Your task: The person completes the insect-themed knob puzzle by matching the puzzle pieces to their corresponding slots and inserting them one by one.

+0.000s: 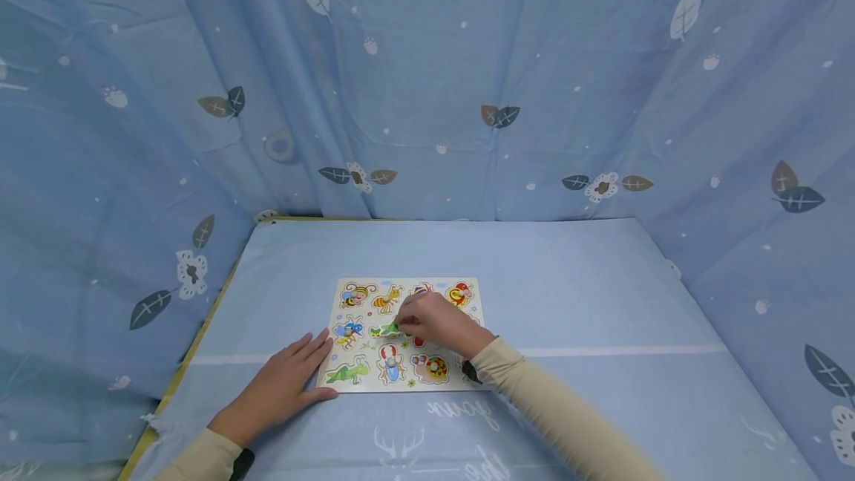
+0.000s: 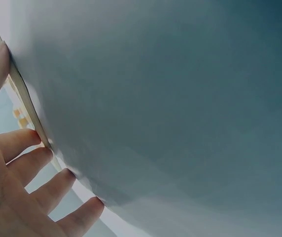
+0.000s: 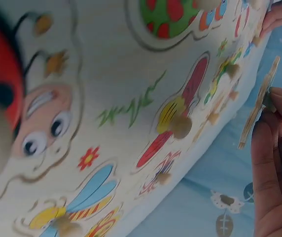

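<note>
A flat wooden peg puzzle board (image 1: 374,389) with colourful insect pieces lies on the table. Its left edge meets my left hand (image 1: 283,373), whose extended fingers and thumb rest against the table and the board's side; in the left wrist view the fingertips are right at the board edge (image 2: 28,101). Over the middle of the board, my right hand (image 1: 441,321) pinches a green insect-shaped puzzle piece (image 1: 383,331). The right wrist view shows this thin wooden piece (image 3: 258,106) edge-on, raised off the board, with thumb and fingers at its back. Its knob is mostly hidden by the fingers.
Other knobbed pieces sit in the board, including a bee (image 1: 354,295), a beetle (image 1: 390,364) and a snail (image 1: 434,368). A pale blue cloth (image 1: 588,280) covers the table. Patterned blue curtains (image 1: 427,80) hang behind and at both sides.
</note>
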`<state>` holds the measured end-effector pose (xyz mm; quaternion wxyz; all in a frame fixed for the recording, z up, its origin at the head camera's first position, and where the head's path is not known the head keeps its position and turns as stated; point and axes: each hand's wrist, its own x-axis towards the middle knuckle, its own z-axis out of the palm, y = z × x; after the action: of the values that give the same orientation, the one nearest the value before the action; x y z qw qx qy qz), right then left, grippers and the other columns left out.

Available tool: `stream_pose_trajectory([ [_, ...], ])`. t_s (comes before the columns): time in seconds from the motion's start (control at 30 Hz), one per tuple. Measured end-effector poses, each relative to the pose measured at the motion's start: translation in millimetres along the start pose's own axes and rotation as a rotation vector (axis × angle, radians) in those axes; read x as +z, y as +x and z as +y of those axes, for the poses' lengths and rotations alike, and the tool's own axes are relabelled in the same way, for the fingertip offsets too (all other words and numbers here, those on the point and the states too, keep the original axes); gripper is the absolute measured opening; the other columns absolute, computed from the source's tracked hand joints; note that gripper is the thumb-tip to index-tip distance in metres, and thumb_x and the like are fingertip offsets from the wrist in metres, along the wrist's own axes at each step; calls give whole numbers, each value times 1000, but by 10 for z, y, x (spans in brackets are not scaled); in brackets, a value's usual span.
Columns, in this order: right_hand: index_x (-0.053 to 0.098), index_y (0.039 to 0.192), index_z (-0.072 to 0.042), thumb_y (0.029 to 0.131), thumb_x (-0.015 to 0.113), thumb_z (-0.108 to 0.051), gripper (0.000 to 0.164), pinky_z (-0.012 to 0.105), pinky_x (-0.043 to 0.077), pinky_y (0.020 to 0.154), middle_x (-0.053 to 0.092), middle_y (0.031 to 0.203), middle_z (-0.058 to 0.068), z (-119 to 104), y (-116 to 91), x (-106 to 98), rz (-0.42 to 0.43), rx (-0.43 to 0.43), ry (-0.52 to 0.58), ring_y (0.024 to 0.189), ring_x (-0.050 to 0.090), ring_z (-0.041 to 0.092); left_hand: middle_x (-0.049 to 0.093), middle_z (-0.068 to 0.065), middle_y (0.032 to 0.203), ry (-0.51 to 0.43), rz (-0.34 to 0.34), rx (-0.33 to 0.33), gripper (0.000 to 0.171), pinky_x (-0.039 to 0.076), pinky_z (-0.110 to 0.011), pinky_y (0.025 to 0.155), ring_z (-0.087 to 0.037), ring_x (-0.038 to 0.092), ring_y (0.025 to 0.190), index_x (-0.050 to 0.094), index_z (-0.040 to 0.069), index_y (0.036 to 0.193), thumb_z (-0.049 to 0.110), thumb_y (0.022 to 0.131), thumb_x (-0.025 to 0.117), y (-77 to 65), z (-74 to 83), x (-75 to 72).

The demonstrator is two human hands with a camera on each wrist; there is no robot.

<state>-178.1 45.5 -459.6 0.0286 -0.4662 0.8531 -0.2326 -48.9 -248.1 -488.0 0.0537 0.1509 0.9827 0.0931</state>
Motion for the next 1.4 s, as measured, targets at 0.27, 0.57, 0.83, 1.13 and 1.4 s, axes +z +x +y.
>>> stream_pose_trajectory([
  [0.27,83,101,-17,97,75,-15,9,9,52,78,78,100,-7,-128,90,96,-2,-62,-6,87,67,-1,42,-11,164,-1,-11,-7,95,41,-60,118,-43,42,149,48,7,155,71,87,64,8,-6,12],
  [0.57,83,98,-16,95,77,-15,7,6,51,77,77,98,-8,-215,177,203,1,-113,8,85,63,-6,41,-11,165,1,-19,-15,96,40,-60,118,-43,41,150,47,7,156,72,88,63,28,-28,36],
  [0.83,82,101,-18,97,75,-19,8,5,50,78,77,101,-10,-303,237,268,-43,-99,-12,87,64,-7,42,-12,164,-16,-14,-10,94,40,-61,117,-44,42,149,47,6,155,70,88,65,15,-3,1],
  [1.13,82,98,-19,97,75,-19,8,4,47,77,75,95,-13,-395,294,355,-74,-155,-44,82,60,-10,44,-12,164,-13,-10,6,89,42,-61,116,-44,43,148,48,6,155,64,90,68,1,2,-22],
  [1.4,82,99,-19,96,75,-18,7,2,44,74,76,94,-13,-467,337,419,-77,-190,-67,81,58,-11,45,-12,162,-6,11,16,88,43,-61,115,-45,45,147,50,6,154,63,89,69,-3,-1,-17],
])
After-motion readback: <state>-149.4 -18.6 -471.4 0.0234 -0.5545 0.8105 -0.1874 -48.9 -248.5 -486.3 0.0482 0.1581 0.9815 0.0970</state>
